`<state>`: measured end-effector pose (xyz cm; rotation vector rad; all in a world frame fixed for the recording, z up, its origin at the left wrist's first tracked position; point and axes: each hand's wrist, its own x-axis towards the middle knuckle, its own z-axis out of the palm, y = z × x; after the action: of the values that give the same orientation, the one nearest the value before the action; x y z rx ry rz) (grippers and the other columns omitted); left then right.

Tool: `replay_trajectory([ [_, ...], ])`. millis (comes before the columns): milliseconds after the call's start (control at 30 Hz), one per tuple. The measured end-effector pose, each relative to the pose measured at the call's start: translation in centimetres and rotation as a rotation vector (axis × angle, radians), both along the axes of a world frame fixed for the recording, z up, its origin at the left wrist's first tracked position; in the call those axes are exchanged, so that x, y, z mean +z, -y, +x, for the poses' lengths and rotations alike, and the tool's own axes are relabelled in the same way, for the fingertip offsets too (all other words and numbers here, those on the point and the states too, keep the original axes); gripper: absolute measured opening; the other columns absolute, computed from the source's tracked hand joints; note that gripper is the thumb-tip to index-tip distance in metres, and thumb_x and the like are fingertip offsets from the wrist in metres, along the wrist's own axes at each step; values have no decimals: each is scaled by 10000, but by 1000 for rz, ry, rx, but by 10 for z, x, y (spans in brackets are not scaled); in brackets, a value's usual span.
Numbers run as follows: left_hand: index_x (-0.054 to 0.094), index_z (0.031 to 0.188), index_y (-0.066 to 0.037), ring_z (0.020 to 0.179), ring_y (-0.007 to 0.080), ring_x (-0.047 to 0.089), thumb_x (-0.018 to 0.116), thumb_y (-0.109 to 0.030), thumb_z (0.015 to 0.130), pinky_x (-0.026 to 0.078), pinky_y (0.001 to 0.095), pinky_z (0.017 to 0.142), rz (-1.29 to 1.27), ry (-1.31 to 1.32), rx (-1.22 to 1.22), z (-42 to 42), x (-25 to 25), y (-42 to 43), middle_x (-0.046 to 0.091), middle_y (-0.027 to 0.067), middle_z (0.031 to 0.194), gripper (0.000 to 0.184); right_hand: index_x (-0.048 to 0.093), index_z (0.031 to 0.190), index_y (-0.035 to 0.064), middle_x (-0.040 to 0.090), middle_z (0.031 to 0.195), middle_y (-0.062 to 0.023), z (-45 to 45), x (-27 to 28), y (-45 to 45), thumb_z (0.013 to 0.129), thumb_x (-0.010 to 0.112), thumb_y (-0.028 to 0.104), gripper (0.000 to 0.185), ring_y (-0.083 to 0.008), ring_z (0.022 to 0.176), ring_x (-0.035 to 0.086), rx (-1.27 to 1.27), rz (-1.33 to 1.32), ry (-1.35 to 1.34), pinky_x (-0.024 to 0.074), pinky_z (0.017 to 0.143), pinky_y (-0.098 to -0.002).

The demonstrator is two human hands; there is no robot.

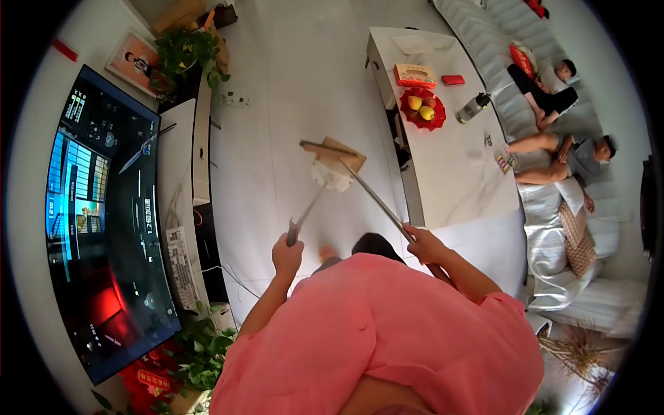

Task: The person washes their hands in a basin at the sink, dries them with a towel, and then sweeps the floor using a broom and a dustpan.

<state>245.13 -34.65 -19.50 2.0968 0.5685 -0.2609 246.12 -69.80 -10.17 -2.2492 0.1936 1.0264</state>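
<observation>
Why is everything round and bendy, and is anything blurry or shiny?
In the head view, a wide lens probably bends things, so the big glowing screen bows and the corners go black; the pale tiled floor shines softly; the whitish, roundish piece below the flat brown board looks blurry.

one view, head-worn. from where i stand, the lens sits above the wearer's pink shirt [387, 311], facing forward and steeply down. nearest: the shirt, large at bottom centre. middle range: left hand [287, 256] and right hand [424, 246]. farther: floor [304, 76], running to the top edge. field very wide, round, black at the corners; the screen [111, 228] bows at left, sofa [553, 235] curves along the right.
</observation>
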Motion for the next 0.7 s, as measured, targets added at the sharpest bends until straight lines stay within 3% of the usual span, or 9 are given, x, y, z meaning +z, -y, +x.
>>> replay_trajectory([
  [133, 515, 724, 0, 573, 283, 514, 568, -161, 683, 407, 382, 565, -77, 92, 74, 71, 0, -15, 540, 144, 620, 174, 344, 1347, 71, 596, 686, -209, 56, 19, -23, 740, 488, 79, 624, -265, 523, 594, -32, -2, 73, 482, 525, -377],
  [400, 537, 756, -2, 569, 242, 500, 565, -156, 682, 410, 365, 571, -123, 116, 194, 256, -10, -23, 539, 127, 625, 173, 325, 1356, 79, 580, 624, -206, 234, -26, -21, 748, 487, 102, 629, -236, 445, 571, -44, 111, 153, 490, 478, -349],
  [500, 517, 736, 4, 560, 244, 488, 567, -145, 683, 406, 366, 564, -127, 147, 192, 332, -7, -14, 528, 128, 614, 167, 350, 1348, 76, 578, 1019, -269, 323, -29, -21, 755, 515, 109, 616, -337, 936, 571, 24, 96, 127, 436, 824, -339],
  [700, 477, 679, 4, 514, 159, 432, 568, -93, 688, 379, 329, 508, -154, 243, 198, 481, 23, 3, 459, 77, 550, 134, 339, 1349, 64, 589, 955, -263, 479, -14, -22, 760, 506, 112, 614, -347, 863, 585, 152, 136, 64, 453, 762, -369],
])
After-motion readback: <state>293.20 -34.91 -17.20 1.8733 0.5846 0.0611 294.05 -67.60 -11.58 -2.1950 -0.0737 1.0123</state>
